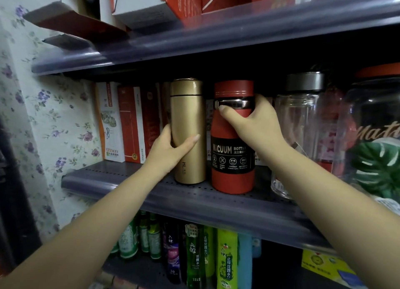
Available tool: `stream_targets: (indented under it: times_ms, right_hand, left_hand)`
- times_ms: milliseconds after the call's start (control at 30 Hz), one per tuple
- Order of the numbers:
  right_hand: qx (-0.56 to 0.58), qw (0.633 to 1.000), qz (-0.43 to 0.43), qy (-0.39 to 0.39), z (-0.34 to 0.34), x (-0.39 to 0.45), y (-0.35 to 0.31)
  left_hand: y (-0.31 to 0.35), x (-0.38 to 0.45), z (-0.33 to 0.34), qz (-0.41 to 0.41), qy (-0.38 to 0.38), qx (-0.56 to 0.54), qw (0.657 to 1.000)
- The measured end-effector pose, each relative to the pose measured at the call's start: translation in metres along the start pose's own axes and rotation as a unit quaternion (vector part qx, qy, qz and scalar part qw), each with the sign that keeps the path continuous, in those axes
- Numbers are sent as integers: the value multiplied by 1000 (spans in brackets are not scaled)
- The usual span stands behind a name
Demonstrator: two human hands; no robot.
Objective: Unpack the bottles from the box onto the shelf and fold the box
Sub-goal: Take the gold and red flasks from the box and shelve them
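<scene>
Gold bottle [187, 130] upright on the grey perforated shelf [216, 200], near its front edge. Left hand [171, 152] wrapped round the gold bottle's lower half, thumb across the front, other fingers behind and out of sight. Just right of the gold bottle, apart by a narrow gap, red vacuum bottle [232, 137] upright on the same shelf, black label facing out. Right hand [253, 124] gripping the red bottle's upper body, thumb pressed just under the metal band below the cap, fingertips curled round the far side. Further right of the gold bottle, a clear glass bottle [300, 132] with a dark lid, then a large clear jar [372, 124] with a red lid. Behind and left of the gold bottle, red and white boxes [127, 124] standing on end. Below the gold bottle's shelf, a row of green and dark spray bottles [194, 258]. Above it, an upper shelf edge [216, 39] carrying red and white cartons [173, 2]. Floral wallpaper [43, 115] well left of the gold bottle.
</scene>
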State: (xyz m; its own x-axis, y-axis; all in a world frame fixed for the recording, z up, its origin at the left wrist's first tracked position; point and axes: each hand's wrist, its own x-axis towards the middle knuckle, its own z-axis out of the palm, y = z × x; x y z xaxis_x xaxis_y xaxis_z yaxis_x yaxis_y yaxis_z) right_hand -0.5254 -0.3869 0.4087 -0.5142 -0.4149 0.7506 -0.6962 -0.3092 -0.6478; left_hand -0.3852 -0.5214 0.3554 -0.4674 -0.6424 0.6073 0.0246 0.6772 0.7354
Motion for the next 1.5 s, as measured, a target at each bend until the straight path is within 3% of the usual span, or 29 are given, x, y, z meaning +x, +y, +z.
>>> stream_targets:
  times_ms: [200,400,667,867,1033,1133,1233,1333,1500]
  right_hand:
    - [0,1000,-7,-8,-2,3,0]
    - [1,1000,0,-15,0,3,0]
    - [-56,992,-105,41,-2,-7,-3]
    - [-70,989,-122,47,-3,-8,-8]
    - [-75,987,-130,51,-11,-15,-22]
    - [-64,979,-182,62,-14,-33,-33]
    - [-7,979,-202,17,-1,-57,-41]
    - [103,977,-168,-82,35,-93,-51]
    - [241,921,-96,-291,118,-193,-63]
  left_hand:
    - [6,-3,4,11,38,78,996]
    - [8,-4,1,1,29,114,993]
    - [17,-11,4,-50,11,123,991]
    - [26,-15,-2,-84,-3,157,984]
    - [30,-36,-19,-47,5,159,986]
    - [26,-62,-43,-21,46,150,987]
    - [11,-105,-77,-25,105,138,985]
    - [-13,-167,-111,-69,166,87,980]
    - [-67,-298,-156,-159,227,130,952]
